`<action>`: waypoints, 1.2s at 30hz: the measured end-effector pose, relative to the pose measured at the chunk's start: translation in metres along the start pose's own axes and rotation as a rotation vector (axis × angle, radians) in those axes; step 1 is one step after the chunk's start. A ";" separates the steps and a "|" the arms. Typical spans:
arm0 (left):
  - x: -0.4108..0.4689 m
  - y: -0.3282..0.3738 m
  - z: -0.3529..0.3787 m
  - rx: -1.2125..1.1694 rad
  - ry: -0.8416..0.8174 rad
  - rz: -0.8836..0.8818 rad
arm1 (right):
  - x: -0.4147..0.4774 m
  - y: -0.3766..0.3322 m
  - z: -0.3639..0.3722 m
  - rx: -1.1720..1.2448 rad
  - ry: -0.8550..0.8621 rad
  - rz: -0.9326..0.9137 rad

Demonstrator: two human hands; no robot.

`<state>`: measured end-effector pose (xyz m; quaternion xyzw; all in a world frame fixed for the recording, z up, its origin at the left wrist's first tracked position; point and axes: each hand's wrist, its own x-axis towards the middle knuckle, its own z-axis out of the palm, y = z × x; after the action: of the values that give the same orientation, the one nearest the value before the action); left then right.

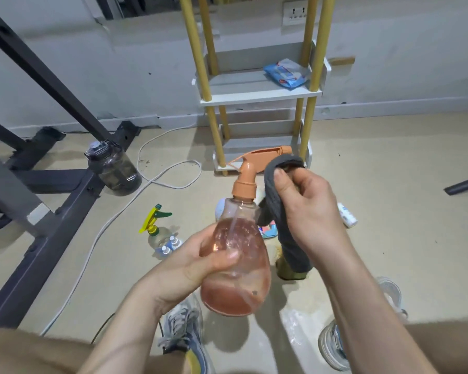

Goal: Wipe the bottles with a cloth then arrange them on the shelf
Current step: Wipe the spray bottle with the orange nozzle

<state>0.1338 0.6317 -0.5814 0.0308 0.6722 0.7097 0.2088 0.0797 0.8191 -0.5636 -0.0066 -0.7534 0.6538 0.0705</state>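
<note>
- The left hand [197, 263] holds the orange spray bottle [237, 268] around its fat middle. The fingers and thumb are curled tight around it.
- The bottle is up in the air, over the floor and between the person's two shoes. It leans a little to the right. It is see-through, with some orange water at the bottom and an orange squirt top.
- The right hand [308, 211] holds a grey cloth [274, 203]. The thumb pinches the cloth against the curled fingers.
- The top of the cloth is just beside the bottle's squirt top. The rest of the cloth hangs down next to the bottle.
- The shelf [260, 97] stands by the wall, behind the bottle. It has yellow poles and white boards. A blue pack of wipes [287, 72] lies on one board.
- On the floor to the left is a clear spray bottle with a yellow and green top [156, 225]. Small bottles with blue caps [170, 245] stand just beside it.
- A white bottle [347, 217] lies on the floor to the right, behind the right hand.
- A dark jug [114, 170] stands by a dark metal frame [52, 190] on the left. A white cord [170, 174] loops on the floor near it.
</note>
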 end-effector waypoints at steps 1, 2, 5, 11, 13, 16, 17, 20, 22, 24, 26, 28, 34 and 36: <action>0.004 0.000 0.005 0.031 0.056 0.019 | -0.003 0.000 0.005 -0.034 -0.010 -0.010; 0.008 -0.001 0.011 0.052 0.146 0.050 | -0.006 0.000 0.009 -0.043 -0.029 -0.026; 0.022 -0.001 0.028 0.070 0.402 0.149 | -0.017 -0.001 0.024 0.093 -0.062 -0.026; 0.021 0.018 0.031 0.116 0.514 0.292 | -0.025 0.003 0.017 -0.077 -0.105 -0.275; 0.020 0.022 0.030 0.143 0.516 0.293 | -0.024 0.004 0.016 -0.213 -0.028 -0.408; 0.020 0.027 0.034 0.081 0.557 0.253 | -0.027 0.010 0.018 -0.417 0.197 -0.530; 0.020 0.029 0.035 0.042 0.560 0.242 | -0.031 0.013 0.018 -0.431 0.252 -0.541; 0.022 0.027 0.034 0.088 0.561 0.217 | -0.038 0.012 0.015 -0.310 0.254 -0.490; 0.023 0.026 0.032 0.132 0.558 0.227 | -0.037 0.003 0.014 -0.260 0.197 -0.495; 0.021 0.027 0.035 0.176 0.535 0.228 | -0.031 -0.003 0.014 -0.316 0.160 -0.566; 0.019 0.028 0.036 0.164 0.554 0.232 | -0.029 -0.003 0.014 -0.398 0.167 -0.600; 0.018 0.031 0.034 0.083 0.621 0.206 | -0.031 0.006 0.013 -0.445 0.162 -0.570; 0.016 0.039 0.030 0.450 0.676 0.227 | -0.040 -0.006 0.003 -0.124 0.211 -0.509; 0.012 0.036 0.033 0.594 0.650 0.241 | -0.029 -0.021 0.010 -0.273 0.167 -0.499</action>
<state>0.1240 0.6667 -0.5462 -0.0571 0.8689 0.4780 -0.1150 0.1094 0.8034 -0.5471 0.1160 -0.8042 0.5061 0.2892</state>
